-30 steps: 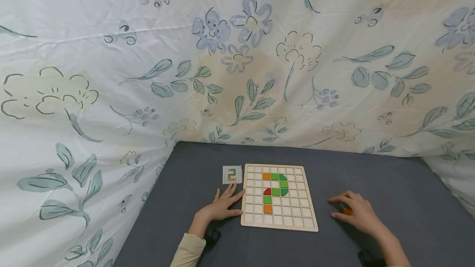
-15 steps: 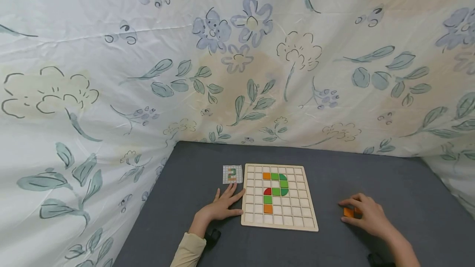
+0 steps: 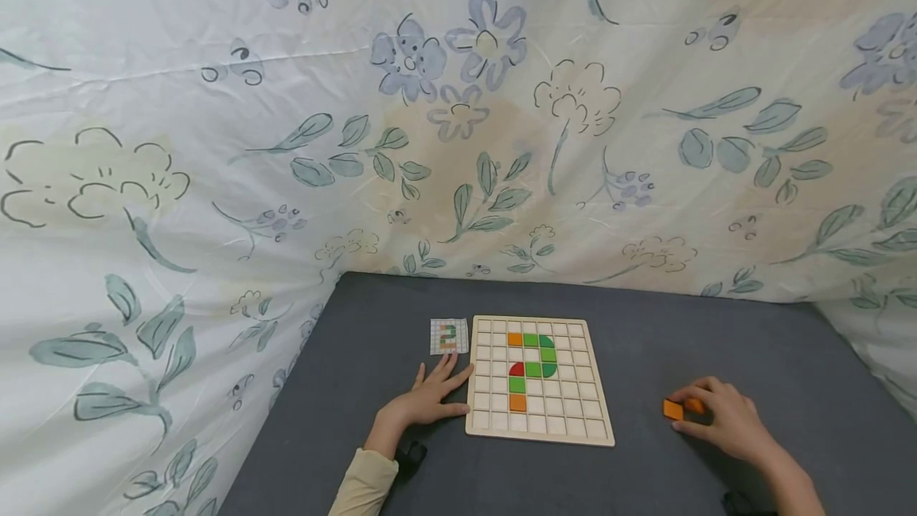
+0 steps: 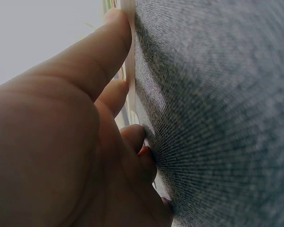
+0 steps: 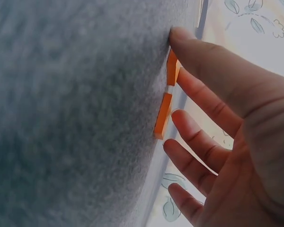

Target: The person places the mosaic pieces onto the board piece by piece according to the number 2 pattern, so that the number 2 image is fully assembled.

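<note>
A pale wooden grid board [image 3: 602, 438] lies mid-table, holding several orange, green, dark green and red tiles in a curving line. My left hand [image 3: 423, 402] rests with spread, straight fingers at the board's left edge, the middle fingers reaching toward a small printed card [image 3: 449, 336]. Right of the board, my right hand [image 3: 723, 414] pinches an orange square tile [image 3: 673, 410] at its sides between thumb and index finger. A second orange tile [image 3: 693, 404] lies under that hand. In the right wrist view, the thumb [image 5: 213, 59] meets the pinched tile's end and the other fingers hang loosely curved.
Dark grey cloth [image 3: 401, 297] covers the table. Floral fabric [image 3: 501, 142] hangs behind and along the left side. The card bears a gridded pattern of coloured squares. Black wrist cameras sit under both forearms.
My right hand has moved to the right, back over the orange tiles, so thumb and index tips now meet the left tile. The second tile has come into sight. The left hand stays still.
</note>
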`<state>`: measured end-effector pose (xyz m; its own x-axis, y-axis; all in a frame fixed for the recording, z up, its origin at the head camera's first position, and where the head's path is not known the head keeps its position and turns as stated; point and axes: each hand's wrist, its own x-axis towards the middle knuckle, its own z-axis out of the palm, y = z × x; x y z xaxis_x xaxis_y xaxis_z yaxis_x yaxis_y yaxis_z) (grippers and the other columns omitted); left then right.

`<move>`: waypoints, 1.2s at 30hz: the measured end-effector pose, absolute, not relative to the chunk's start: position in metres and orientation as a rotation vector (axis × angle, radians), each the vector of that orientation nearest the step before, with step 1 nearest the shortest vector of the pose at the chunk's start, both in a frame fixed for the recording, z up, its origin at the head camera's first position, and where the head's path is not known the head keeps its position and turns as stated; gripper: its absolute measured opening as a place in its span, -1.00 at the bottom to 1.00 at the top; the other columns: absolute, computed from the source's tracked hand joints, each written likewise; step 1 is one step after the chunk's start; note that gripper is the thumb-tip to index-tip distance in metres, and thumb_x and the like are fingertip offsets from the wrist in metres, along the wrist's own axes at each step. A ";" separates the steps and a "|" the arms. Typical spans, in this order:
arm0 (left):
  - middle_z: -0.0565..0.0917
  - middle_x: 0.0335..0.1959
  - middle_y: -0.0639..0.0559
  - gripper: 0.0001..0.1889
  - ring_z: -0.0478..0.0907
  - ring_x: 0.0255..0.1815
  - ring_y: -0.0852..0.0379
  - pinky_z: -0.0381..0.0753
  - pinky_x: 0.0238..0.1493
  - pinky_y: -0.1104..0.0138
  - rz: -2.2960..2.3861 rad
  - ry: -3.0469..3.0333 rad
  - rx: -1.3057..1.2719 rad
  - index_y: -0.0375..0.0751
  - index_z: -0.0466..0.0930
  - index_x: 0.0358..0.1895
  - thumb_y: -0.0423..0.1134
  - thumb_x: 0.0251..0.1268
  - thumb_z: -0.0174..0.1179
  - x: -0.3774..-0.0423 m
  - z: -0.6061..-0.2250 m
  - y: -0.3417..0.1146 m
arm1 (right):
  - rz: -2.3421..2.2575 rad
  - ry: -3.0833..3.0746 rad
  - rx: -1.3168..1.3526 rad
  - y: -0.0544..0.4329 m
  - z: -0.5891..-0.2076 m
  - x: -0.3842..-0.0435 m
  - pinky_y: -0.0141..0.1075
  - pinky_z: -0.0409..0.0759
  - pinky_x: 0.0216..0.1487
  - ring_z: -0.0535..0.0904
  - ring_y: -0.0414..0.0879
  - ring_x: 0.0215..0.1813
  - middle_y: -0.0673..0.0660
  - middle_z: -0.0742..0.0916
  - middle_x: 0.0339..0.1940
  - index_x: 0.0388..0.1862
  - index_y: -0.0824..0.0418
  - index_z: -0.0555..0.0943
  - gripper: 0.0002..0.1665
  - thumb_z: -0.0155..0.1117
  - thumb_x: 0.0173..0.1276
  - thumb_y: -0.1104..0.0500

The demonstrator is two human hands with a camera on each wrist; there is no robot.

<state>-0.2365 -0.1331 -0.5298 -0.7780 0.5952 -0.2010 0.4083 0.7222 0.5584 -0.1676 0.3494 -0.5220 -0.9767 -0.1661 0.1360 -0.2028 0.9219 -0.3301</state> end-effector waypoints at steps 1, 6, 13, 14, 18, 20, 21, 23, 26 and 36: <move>-0.19 0.51 -0.14 -0.25 -0.30 0.51 -0.10 -0.45 0.37 -0.20 0.705 2.559 0.779 0.05 -0.02 0.48 0.15 0.29 0.03 -0.237 -0.530 -0.133 | 0.526 -2.980 0.278 0.350 -0.522 -0.168 0.06 0.32 -0.28 0.44 0.03 -0.21 0.08 0.55 -0.19 -0.26 -0.06 0.67 -0.60 0.51 -0.12 -0.13; -0.19 0.51 -0.14 -0.25 -0.30 0.51 -0.11 -0.44 0.36 -0.21 0.704 2.562 0.778 0.05 -0.02 0.48 0.15 0.29 0.03 -0.236 -0.530 -0.133 | 0.515 -3.005 0.251 0.352 -0.521 -0.168 0.10 0.29 -0.27 0.41 0.05 -0.19 0.11 0.55 -0.17 -0.33 -0.09 0.66 -0.67 0.50 -0.10 -0.10; -0.20 0.51 -0.14 -0.25 -0.31 0.51 -0.11 -0.44 0.37 -0.20 0.706 2.559 0.779 0.05 -0.02 0.48 0.15 0.29 0.03 -0.236 -0.531 -0.133 | 0.462 -3.017 0.248 0.351 -0.520 -0.170 0.15 0.27 -0.23 0.40 0.06 -0.19 0.09 0.56 -0.21 -0.38 -0.09 0.64 -0.73 0.51 -0.10 -0.03; -0.20 0.51 -0.13 -0.25 -0.31 0.51 -0.10 -0.45 0.37 -0.20 0.708 2.559 0.779 0.05 -0.02 0.48 0.15 0.29 0.03 -0.236 -0.531 -0.133 | 0.456 -3.012 0.254 0.351 -0.519 -0.171 0.16 0.25 -0.21 0.41 0.07 -0.19 0.09 0.56 -0.22 -0.38 -0.08 0.65 -0.73 0.51 -0.09 -0.02; -0.19 0.51 -0.13 -0.25 -0.31 0.51 -0.11 -0.44 0.36 -0.20 0.705 2.566 0.780 0.05 -0.02 0.48 0.15 0.29 0.03 -0.236 -0.530 -0.133 | 0.455 -2.989 0.265 0.348 -0.516 -0.173 0.19 0.21 -0.17 0.42 0.08 -0.19 0.07 0.57 -0.24 -0.38 -0.06 0.66 -0.76 0.51 -0.07 0.02; -0.19 0.51 -0.13 -0.25 -0.30 0.51 -0.11 -0.43 0.36 -0.21 0.701 2.572 0.781 0.05 -0.02 0.48 0.15 0.29 0.03 -0.236 -0.530 -0.133 | 0.469 -2.985 0.275 0.345 -0.514 -0.174 0.21 0.20 -0.15 0.42 0.10 -0.18 0.07 0.57 -0.24 -0.37 -0.05 0.67 -0.77 0.50 -0.06 0.03; -0.18 0.51 -0.14 -0.25 -0.30 0.51 -0.12 -0.43 0.36 -0.21 0.700 2.576 0.782 0.05 -0.02 0.48 0.15 0.29 0.03 -0.236 -0.530 -0.133 | 0.476 -2.983 0.277 0.344 -0.513 -0.175 0.21 0.20 -0.15 0.42 0.10 -0.17 0.07 0.57 -0.24 -0.36 -0.06 0.67 -0.77 0.50 -0.06 0.03; -0.18 0.51 -0.14 -0.25 -0.29 0.51 -0.12 -0.43 0.36 -0.21 0.702 2.578 0.783 0.04 -0.01 0.48 0.15 0.29 0.03 -0.236 -0.529 -0.133 | 0.484 -2.979 0.288 0.341 -0.512 -0.176 0.22 0.20 -0.13 0.42 0.10 -0.16 0.08 0.57 -0.23 -0.36 -0.07 0.67 -0.77 0.50 -0.05 0.04; -0.17 0.51 -0.15 -0.25 -0.29 0.51 -0.13 -0.43 0.36 -0.21 0.705 2.579 0.783 0.03 -0.01 0.48 0.14 0.29 0.04 -0.235 -0.529 -0.133 | 0.512 -2.975 0.298 0.337 -0.511 -0.178 0.22 0.18 -0.10 0.42 0.11 -0.15 0.09 0.57 -0.21 -0.36 -0.07 0.67 -0.77 0.49 -0.05 0.07; -0.17 0.51 -0.14 -0.25 -0.29 0.51 -0.12 -0.43 0.37 -0.21 0.697 2.580 0.784 0.04 -0.01 0.48 0.15 0.29 0.04 -0.235 -0.529 -0.133 | 0.533 -2.956 0.346 0.320 -0.511 -0.185 0.24 0.18 -0.08 0.43 0.12 -0.11 0.08 0.58 -0.19 -0.33 -0.06 0.66 -0.77 0.48 -0.03 0.06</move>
<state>-0.2354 -0.1330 -0.5291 -0.7835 0.5926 -0.1869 0.4179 0.7252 0.5472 -0.1850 0.3201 -0.5113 -0.9669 -0.2021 0.1558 -0.2437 0.9120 -0.3298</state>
